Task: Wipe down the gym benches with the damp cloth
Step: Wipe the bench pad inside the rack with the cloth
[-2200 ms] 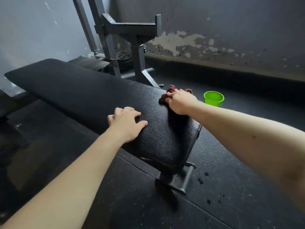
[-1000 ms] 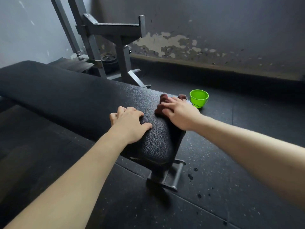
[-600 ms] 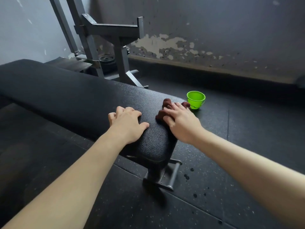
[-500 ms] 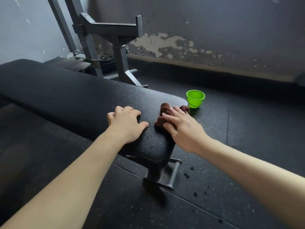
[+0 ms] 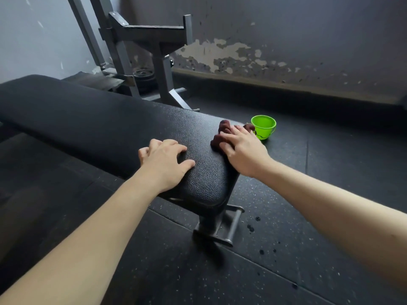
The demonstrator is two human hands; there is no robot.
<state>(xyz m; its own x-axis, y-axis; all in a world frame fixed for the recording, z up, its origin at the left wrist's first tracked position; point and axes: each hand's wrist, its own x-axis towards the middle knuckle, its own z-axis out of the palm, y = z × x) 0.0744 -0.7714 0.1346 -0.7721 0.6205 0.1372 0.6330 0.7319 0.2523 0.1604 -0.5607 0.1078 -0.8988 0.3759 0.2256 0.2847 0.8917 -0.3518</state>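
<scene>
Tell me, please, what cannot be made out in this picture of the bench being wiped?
- Cloth: head view, mostly under the right hand; its size and dampness cannot be told.
- Green cup: its near-left side sits behind the cloth and hand; contents unclear.
- Bench: far end cut off by the left edge.
- Weight plates behind the rack: too dark and small to count.

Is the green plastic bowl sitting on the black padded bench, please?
No, the green plastic bowl stands on the dark rubber floor.
</scene>
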